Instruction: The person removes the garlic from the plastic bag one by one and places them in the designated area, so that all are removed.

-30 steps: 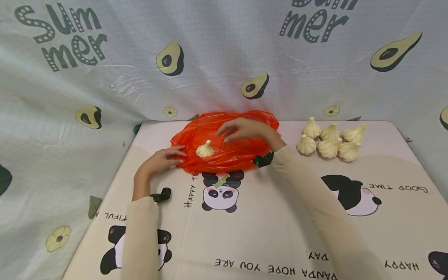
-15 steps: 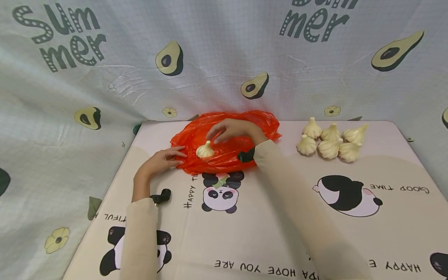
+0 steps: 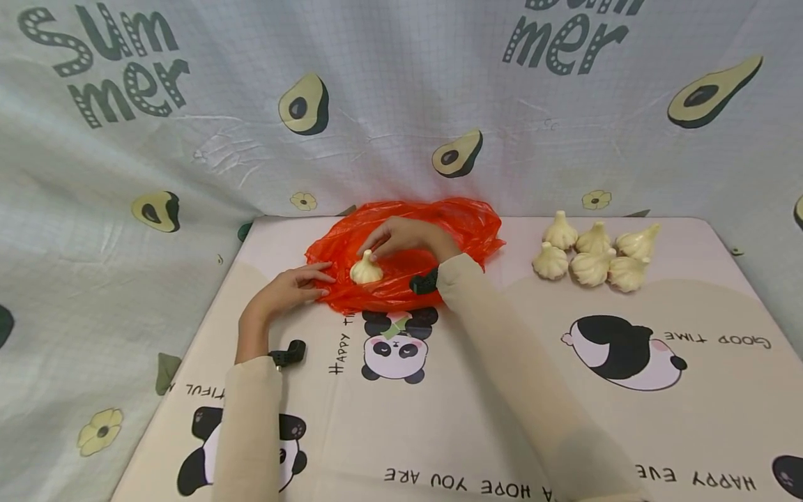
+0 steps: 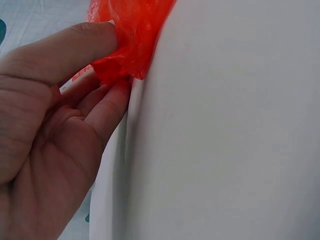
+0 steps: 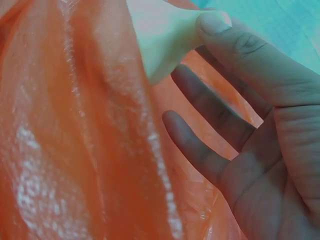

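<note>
A garlic bulb (image 3: 366,269) sits upright at the left part of a crumpled red plastic bag (image 3: 401,298) spread on the table. Thumb and forefinger of my right hand (image 3: 404,237) pinch the bulb's stem. In the right wrist view, the bulb's neck (image 5: 167,32) shows above a fold of the bag, while the other fingers (image 5: 192,142) stay spread apart from it. My left hand (image 3: 282,289) holds the bag's left edge. Up close in the left wrist view, its thumb (image 4: 75,47) lies on the red film, with the fingers curled beneath.
Several more garlic bulbs (image 3: 590,267) stand grouped in two rows at the back right of the table. A printed cloth (image 3: 389,104) hangs behind the bag, and panda pictures cover the pale table mat (image 3: 401,418).
My right hand has moved left and down over the bag and taken hold of the garlic bulb's stem. The bulb has tipped slightly. My left hand has stayed at the bag's edge.
</note>
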Motion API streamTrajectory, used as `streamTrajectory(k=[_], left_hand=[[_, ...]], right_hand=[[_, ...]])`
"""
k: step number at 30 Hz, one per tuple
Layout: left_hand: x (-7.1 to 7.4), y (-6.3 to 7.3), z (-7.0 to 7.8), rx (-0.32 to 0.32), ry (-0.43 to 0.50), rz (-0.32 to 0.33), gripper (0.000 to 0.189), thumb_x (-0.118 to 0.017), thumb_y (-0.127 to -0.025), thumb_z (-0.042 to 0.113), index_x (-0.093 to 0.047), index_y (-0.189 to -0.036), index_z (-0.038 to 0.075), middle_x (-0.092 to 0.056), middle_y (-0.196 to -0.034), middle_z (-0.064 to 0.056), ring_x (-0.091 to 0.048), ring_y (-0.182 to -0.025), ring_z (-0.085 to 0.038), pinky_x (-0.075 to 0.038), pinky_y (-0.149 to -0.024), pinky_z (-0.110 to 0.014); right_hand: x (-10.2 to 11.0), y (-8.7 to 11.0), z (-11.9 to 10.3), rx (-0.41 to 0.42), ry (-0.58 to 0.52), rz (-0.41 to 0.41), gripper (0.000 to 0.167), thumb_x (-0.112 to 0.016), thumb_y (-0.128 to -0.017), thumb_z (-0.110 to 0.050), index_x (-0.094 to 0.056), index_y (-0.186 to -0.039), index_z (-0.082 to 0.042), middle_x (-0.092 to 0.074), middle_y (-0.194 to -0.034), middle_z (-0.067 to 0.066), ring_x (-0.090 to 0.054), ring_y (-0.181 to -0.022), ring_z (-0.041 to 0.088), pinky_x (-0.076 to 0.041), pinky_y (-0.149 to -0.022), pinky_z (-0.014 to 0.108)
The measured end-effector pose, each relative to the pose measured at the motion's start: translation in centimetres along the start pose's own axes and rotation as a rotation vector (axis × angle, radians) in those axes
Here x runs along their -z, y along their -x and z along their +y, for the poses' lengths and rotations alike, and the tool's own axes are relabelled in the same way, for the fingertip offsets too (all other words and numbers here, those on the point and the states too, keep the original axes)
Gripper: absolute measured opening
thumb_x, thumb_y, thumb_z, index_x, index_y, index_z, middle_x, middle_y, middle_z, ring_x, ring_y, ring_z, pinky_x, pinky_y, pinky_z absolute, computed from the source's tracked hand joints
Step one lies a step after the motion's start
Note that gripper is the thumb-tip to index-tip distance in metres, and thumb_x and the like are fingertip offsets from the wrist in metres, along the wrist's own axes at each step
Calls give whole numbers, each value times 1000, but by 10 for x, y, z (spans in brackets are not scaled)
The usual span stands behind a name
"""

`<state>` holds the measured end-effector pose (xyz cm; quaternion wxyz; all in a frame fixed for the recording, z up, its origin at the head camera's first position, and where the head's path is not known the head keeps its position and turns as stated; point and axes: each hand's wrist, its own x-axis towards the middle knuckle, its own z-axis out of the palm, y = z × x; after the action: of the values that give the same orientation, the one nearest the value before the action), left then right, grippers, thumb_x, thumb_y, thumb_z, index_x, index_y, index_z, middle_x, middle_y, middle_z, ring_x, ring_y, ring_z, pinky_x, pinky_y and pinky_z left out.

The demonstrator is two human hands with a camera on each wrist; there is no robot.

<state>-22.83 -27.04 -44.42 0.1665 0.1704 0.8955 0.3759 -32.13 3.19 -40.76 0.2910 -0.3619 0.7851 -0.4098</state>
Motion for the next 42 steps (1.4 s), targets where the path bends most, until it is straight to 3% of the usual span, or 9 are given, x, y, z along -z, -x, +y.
streamTrajectory(k=[2,10,16,25,33,36,42], left_hand=[[1,0,0,-7,-10,0,28,-67,-98,17,-72,-124,6,-44,-158,-10,-41,-138,-32,-47,-86,-25],[2,5,-1,3,-14,10,28,-68,-98,18,-73,-124,8,-45,-158,-7,-35,-146,-33,-44,-100,-37],[1,7,-1,-3,1,6,29,-68,-98,17,-72,-124,6,-45,-158,-9,-37,-144,-33,-46,-93,-31],[-1,4,0,-15,12,3,31,-69,-97,16,-71,-125,4,-45,-157,-11,-35,-146,-35,-46,-92,-27],[-1,0,-3,-29,4,4,27,-68,-98,14,-73,-123,6,-46,-157,-9,-31,-149,-36,-36,-114,-51],[-1,0,-3,-22,1,7,27,-67,-98,15,-73,-123,7,-46,-157,-8,-31,-149,-35,-33,-116,-54],[-1,-1,-3,-26,17,-1,28,-67,-98,14,-72,-124,5,-45,-158,-10,-30,-149,-36,-36,-113,-52]], right_hand=[[-1,-1,-1,-10,-14,2,28,-74,-94,-13,-75,-121,-6,-73,-113,5,-63,-108,21,-54,-97,29],[-5,-7,-3,-6,38,-21,28,-74,-94,-17,-75,-120,-8,-73,-113,4,-63,-108,20,-53,-96,28],[-2,-9,-10,25,38,-15,28,-74,-94,-17,-75,-120,-7,-72,-115,3,-63,-112,20,-52,-100,29],[3,-5,-19,-24,9,-74,21,-68,-99,-17,-71,-119,-11,-63,-121,6,-55,-109,24,-56,-91,34],[3,11,-25,-6,52,-45,30,-59,-104,-28,-64,-131,-15,-59,-124,5,-56,-114,24,-56,-93,37],[3,19,-28,28,48,-24,29,-56,-105,-28,-62,-131,-15,-58,-120,4,-56,-109,24,-56,-90,38],[4,37,-31,207,96,22,20,-56,-105,-23,-62,-121,-13,-60,-103,4,-58,-92,21,-54,-81,32]])
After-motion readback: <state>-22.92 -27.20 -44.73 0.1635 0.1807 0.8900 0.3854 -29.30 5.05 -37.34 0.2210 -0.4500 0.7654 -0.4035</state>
